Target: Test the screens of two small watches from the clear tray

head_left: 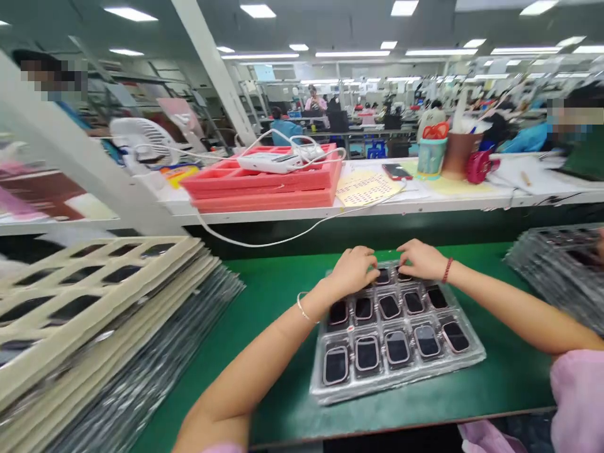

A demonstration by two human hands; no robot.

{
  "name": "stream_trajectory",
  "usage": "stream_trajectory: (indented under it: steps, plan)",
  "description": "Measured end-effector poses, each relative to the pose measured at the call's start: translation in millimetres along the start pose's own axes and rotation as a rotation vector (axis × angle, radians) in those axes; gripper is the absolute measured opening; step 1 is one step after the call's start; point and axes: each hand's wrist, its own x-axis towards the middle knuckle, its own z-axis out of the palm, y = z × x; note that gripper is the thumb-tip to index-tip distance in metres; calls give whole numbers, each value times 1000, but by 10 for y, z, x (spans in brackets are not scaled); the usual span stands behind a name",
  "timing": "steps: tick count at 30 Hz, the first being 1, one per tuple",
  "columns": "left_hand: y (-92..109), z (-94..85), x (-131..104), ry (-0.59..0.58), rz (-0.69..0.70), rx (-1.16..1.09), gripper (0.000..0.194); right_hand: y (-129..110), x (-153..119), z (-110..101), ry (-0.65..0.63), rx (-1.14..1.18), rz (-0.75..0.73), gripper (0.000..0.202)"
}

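A clear plastic tray lies on the green tabletop, its pockets holding several dark rounded-square pieces with pinkish rims. Over its back row, my left hand has bent fingers with the tips together beside a dark piece. My right hand is at the same row, thumb and forefinger pinched down at another dark piece, which the fingers partly cover. Whether either hand grips its piece is too small to make out. Bracelets circle both wrists.
Tall stacks of trays stand at the left and the right. Behind the tabletop, a white shelf carries red foam trays, a phone, a cup and a white cable hanging down. Other people sit beyond.
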Motion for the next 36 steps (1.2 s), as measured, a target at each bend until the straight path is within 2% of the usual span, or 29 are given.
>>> stream_trajectory:
  steps: [2,6,9,12,15,19,22,27,32,36]
  plan:
    - [110,57,106,-17,-8,-16,19,-8,-85,-15,0,13,3,7]
    - [201,100,127,-1,-9,-162,12,-1,-146,52,49,168,-16,24]
    - [247,74,110,112,-62,-409,8,53,-63,152,125,463,-1,23]
    - [305,52,222,227,-145,-799,5,124,91,249,186,771,75,19]
    - [294,87,388,260,-279,-1205,14,172,177,286,189,935,142,23]
    - [151,179,444,204,-497,-1488,26,184,116,249,169,1135,190,30]
    - [56,192,378,141,-510,-1661,44,177,48,218,120,1361,207,42]
    - [29,167,322,73,-377,-1732,57,186,10,185,57,1447,187,48]
    - [25,215,346,104,-430,-1670,62,222,-14,174,30,1429,183,46]
    - [23,264,358,103,-401,-1636,56,254,-26,184,16,1380,187,48]
